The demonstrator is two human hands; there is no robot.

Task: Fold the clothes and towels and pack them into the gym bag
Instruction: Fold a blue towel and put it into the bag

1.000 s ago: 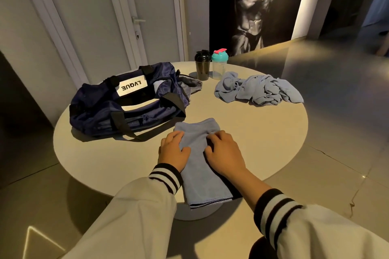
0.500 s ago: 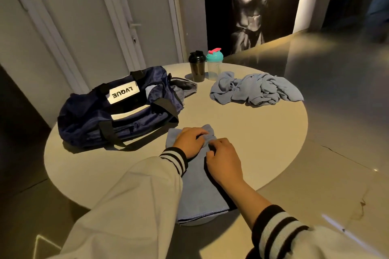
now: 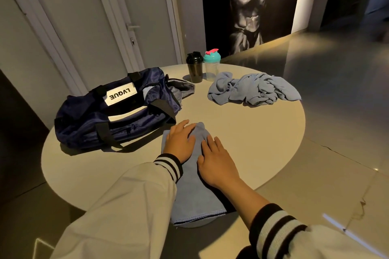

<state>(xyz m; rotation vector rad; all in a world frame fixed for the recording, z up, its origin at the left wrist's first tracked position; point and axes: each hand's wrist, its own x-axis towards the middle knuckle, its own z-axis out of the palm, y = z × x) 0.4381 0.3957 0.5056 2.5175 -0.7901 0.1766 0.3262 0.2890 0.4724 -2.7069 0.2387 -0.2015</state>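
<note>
Both flat, open-fingered hands, left hand (image 3: 180, 140) and right hand (image 3: 214, 159), press folded towel (image 3: 195, 195) on desk (image 3: 242, 130); smooth firmly outward before next fold

I get one head view (wide-angle), looking forward and down across the round table (image 3: 242, 128) from its near edge, gym bag (image 3: 84, 118) far left.

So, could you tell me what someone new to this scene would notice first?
Most likely the left hand and right hand, both pressed flat on a folded blue towel that hangs over the near edge of the round table. A navy gym bag lies to the left. At the far side a crumpled blue cloth lies by a black shaker bottle and a teal-lidded one.
</note>
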